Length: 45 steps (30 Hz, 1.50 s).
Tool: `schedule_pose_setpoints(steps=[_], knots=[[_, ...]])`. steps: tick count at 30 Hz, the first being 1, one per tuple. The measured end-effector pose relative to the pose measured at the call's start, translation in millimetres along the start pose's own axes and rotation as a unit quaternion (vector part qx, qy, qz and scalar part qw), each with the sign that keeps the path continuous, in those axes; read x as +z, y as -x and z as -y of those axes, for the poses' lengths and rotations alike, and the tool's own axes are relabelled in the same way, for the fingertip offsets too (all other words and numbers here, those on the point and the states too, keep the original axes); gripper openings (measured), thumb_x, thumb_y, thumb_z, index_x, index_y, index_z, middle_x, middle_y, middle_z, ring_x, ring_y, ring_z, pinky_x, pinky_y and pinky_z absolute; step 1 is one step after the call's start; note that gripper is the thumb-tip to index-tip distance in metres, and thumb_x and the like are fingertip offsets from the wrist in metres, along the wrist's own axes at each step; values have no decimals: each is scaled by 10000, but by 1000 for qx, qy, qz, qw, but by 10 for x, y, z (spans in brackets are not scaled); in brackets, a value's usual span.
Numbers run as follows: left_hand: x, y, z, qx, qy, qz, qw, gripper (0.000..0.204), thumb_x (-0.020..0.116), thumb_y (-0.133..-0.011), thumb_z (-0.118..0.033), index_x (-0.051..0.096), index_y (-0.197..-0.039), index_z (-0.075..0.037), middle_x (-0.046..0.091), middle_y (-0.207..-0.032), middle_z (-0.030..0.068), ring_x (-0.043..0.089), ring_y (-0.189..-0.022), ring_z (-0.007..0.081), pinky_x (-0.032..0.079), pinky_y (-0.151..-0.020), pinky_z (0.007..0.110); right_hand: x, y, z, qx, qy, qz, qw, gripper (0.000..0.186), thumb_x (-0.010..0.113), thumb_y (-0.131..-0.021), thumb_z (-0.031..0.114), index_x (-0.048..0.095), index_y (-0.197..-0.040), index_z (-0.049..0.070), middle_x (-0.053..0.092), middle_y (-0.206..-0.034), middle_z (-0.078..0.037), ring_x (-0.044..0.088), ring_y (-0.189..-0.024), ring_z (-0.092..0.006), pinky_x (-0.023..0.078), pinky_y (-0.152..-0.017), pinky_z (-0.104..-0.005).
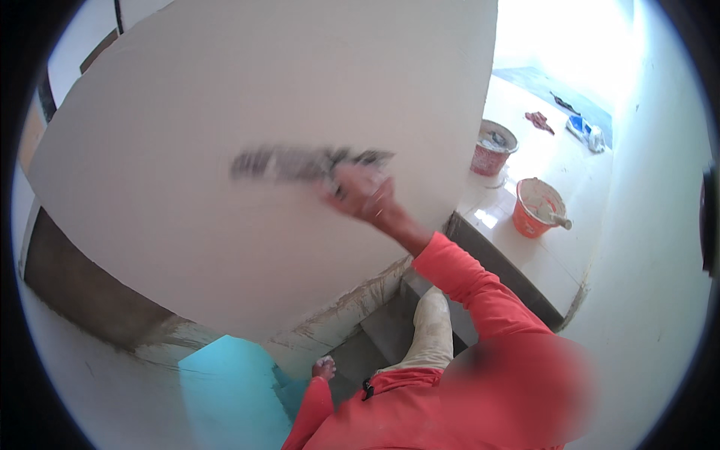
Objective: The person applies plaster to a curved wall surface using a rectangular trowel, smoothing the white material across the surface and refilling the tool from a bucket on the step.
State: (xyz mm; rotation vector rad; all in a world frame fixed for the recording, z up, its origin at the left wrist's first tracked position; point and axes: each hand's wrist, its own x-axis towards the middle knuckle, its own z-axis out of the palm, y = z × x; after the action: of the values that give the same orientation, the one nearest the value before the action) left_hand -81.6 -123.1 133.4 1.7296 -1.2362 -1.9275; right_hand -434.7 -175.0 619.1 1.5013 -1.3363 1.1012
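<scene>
My right hand [360, 191] grips a wide, dark flat plastering trowel [270, 163], blurred, held against or just over the pale plastered wall [150, 127]. My red-sleeved arm reaches up to it from the lower right. My left hand [324, 367], small at the bottom middle, is curled closed, with white residue on the fingers; what it holds, if anything, is too small to make out.
Grey steps [382, 330] lie below me. On a tiled landing [555, 270] at right stand an orange bucket [531, 219] with a handled tool, a red bucket [489, 157], a rag [538, 120] and a bag [585, 133]. A pale wall [645, 225] bounds the right side.
</scene>
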Motion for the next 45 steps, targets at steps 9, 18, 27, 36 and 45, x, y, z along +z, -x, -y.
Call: schedule_pose_setpoints(steps=[9,18,27,36,45], knots=[[-742,677,1298,-189,45,154,969,99,487,-816,-186,543,-739,-161,522,-647,-24,506,-536,113,397,-433,282,-562,-420,-2238,501,-42,-202,841,589,544,-782,520,614,-904,-52,604,-746,-162,577,-659,-298,446,-642,-420],[-828,737,1704,-203,62,179,961,94,489,-804,-204,546,-748,-156,525,-642,-15,501,-529,123,395,-439,296,-756,-1224,-1202,484,-396,-70,778,353,583,-800,426,541,-736,81,432,-513,25,408,-396,-111,350,-390,-280],[-681,-339,1034,-41,29,139,989,99,491,-792,-221,550,-757,-151,527,-637,-7,496,-523,133,393,-444,311,-37,-665,1129,-164,-27,298,940,334,632,-728,409,611,-863,104,596,-588,-115,592,-509,-297,473,-470,-409],[-419,-177,1388,-27,127,98,987,186,447,-834,-170,606,-747,-131,581,-629,19,535,-509,156,421,-477,338,-293,-1972,1301,-262,-34,37,964,286,710,-688,351,584,-757,103,486,-490,-69,528,-449,-228,409,-394,-360],[-175,319,2256,-93,-177,84,976,229,412,-844,-235,611,-796,-132,612,-709,32,570,-595,201,441,-518,379,-25,-1168,1055,-474,31,238,847,338,650,-717,389,593,-915,120,540,-560,-56,539,-441,-216,408,-386,-364]])
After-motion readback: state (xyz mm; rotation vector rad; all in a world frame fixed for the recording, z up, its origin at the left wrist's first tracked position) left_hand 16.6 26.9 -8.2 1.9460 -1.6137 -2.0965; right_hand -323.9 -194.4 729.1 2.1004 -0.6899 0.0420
